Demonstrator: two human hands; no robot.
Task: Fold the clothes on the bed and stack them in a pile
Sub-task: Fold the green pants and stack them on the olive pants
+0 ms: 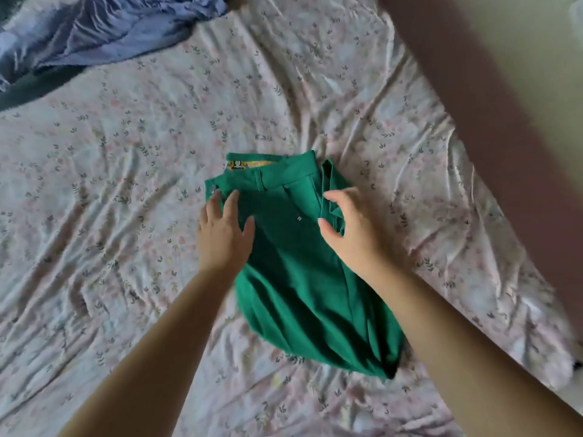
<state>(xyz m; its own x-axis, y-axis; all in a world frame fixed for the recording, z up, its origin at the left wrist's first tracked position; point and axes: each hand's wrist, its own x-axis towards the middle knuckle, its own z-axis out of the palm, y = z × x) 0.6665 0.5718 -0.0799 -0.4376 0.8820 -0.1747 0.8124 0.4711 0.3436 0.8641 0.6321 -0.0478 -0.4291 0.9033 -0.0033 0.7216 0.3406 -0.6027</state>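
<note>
Trousers (299, 279), green and folded, lie mid-bed (126, 216), left hand (225, 230) pressed flat at the waistband, evidently pinning the fold, right hand (347, 230) arched over the opposite edge, grip not determinable.

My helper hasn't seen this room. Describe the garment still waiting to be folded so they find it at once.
Start at the bed's wrinkled floral sheet. Look past the folded green trousers in its middle to the far left corner. There lies a crumpled lilac-blue fabric garment, the only blue, unfolded piece.
</note>
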